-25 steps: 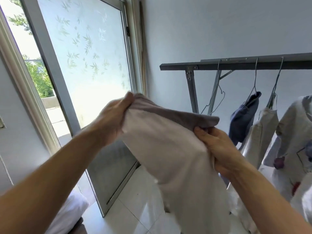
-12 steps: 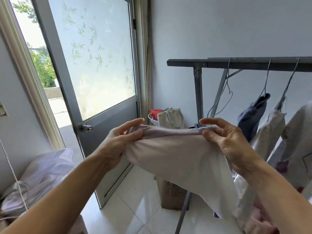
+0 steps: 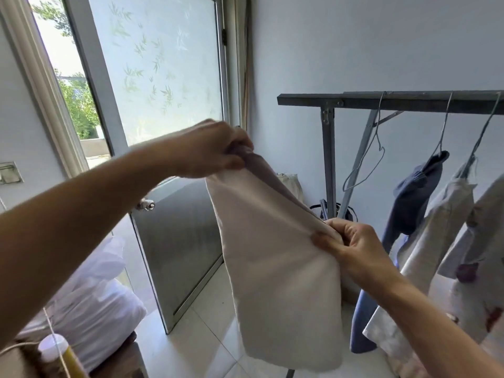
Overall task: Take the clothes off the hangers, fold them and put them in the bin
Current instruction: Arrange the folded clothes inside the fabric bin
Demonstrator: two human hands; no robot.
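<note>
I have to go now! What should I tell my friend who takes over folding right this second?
Left hand: pinching the top corner of the pale cloth, held high.
Right hand: grip on its lower edge.
The cloth is off its hanger, hanging half-folded in the air.
One empty wire hanger hangs on the rack; a blue garment and pale printed clothes hang there too.
Left: finish this fold, bin it, do the rest. No bin in view.

Sunlit frosted door (image 3: 163, 77), tiled floor (image 3: 212, 336)
</note>
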